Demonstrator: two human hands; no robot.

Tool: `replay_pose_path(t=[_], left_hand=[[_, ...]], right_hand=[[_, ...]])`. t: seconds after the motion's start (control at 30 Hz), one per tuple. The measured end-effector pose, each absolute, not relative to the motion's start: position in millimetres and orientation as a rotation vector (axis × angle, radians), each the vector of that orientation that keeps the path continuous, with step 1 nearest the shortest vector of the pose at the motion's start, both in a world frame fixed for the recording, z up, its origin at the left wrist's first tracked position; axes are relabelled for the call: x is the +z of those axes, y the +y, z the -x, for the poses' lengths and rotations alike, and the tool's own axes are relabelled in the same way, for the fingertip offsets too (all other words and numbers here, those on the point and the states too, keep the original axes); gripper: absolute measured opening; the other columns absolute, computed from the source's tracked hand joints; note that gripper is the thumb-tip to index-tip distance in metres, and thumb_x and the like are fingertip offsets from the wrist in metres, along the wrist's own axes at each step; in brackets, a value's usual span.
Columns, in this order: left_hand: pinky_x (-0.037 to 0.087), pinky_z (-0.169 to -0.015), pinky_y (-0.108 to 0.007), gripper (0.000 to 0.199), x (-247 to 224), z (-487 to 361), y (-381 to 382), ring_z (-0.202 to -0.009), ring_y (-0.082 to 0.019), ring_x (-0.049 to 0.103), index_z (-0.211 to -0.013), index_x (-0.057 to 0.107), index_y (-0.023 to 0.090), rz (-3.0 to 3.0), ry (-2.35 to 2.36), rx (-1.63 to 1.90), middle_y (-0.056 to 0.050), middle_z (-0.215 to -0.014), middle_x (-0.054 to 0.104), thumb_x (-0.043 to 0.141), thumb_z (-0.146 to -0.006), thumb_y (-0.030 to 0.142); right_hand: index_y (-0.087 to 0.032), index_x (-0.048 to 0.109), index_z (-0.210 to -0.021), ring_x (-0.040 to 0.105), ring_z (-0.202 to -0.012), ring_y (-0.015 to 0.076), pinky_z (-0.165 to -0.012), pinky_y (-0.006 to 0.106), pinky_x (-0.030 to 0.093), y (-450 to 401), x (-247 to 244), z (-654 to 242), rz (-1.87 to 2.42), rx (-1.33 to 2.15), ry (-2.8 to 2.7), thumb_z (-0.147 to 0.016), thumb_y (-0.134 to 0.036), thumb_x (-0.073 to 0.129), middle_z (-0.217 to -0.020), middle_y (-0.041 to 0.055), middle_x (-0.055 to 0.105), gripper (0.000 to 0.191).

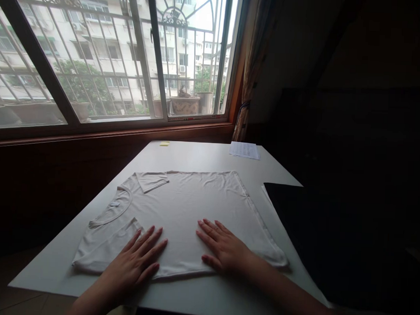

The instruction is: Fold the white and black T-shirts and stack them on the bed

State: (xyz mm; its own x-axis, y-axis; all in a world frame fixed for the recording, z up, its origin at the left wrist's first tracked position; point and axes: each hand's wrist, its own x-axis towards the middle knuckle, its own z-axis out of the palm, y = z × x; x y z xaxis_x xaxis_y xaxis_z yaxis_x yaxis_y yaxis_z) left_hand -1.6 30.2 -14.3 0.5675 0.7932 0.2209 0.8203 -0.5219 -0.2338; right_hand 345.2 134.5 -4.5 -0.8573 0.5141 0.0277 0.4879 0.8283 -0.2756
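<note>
A white T-shirt (184, 207) lies spread on the white table (203, 157), its round neckline toward the left and its hem toward the right. Both short sleeves are turned in over the body of the shirt. My left hand (137, 258) rests flat near the front sleeve, fingers spread, covering part of that sleeve and the near edge. Flat on the front half of the shirt, toward the hem, is my right hand (222, 247), its fingers stretched out. Neither hand grips the cloth. Small wrinkles show along the far edge and the hem.
White papers (244, 150) lie at the table's far right, and a small yellow note (165, 143) at the far left. A dark flat item (290, 215) covers the right edge. Behind the table are a barred window (113, 57) and a tied curtain (247, 85).
</note>
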Motion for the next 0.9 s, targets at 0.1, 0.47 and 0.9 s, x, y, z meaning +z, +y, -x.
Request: replay_pose_path(t=[0.1,0.47,0.9], left_hand=[[0.025,-0.123,-0.044,0.062,-15.4,0.4,27.2,-0.15,-0.025,0.03,-0.159,0.023,0.032,2.466,-1.302,-0.114,-0.003,-0.165,0.031,0.046,-0.104,0.047],[0.014,-0.126,-0.042,0.063,-5.4,-11.4,15.0,-0.148,-0.026,0.033,-0.155,0.039,0.027,2.393,-1.217,-0.219,-0.006,-0.162,0.038,0.053,-0.099,0.052],[0.051,-0.102,-0.036,0.072,16.3,-5.2,21.8,-0.133,-0.029,0.055,-0.156,0.035,0.03,2.543,-1.236,-0.197,-0.005,-0.152,0.051,0.054,-0.095,0.061]], right_hand=[[-0.026,0.02,-0.161,0.012,-0.155,0.0274,-0.125,0.054,0.01,130.6,-6.9,-352.4,0.814,0.464,-2.909,-0.102,-0.058,0.039,-0.168,0.0094,0.013,0.071],[-0.031,0.011,-0.162,0.014,-0.155,0.0298,-0.125,0.056,0.015,117.4,-10.9,-362.8,0.808,0.44,-2.88,-0.101,-0.057,0.042,-0.168,0.0068,0.011,0.073],[-0.035,0.011,-0.161,0.027,-0.152,0.0295,-0.123,0.051,0.025,152.6,-44.4,-418.5,1.12,0.1,-2.731,-0.099,-0.06,0.046,-0.167,0.0024,0.017,0.075]])
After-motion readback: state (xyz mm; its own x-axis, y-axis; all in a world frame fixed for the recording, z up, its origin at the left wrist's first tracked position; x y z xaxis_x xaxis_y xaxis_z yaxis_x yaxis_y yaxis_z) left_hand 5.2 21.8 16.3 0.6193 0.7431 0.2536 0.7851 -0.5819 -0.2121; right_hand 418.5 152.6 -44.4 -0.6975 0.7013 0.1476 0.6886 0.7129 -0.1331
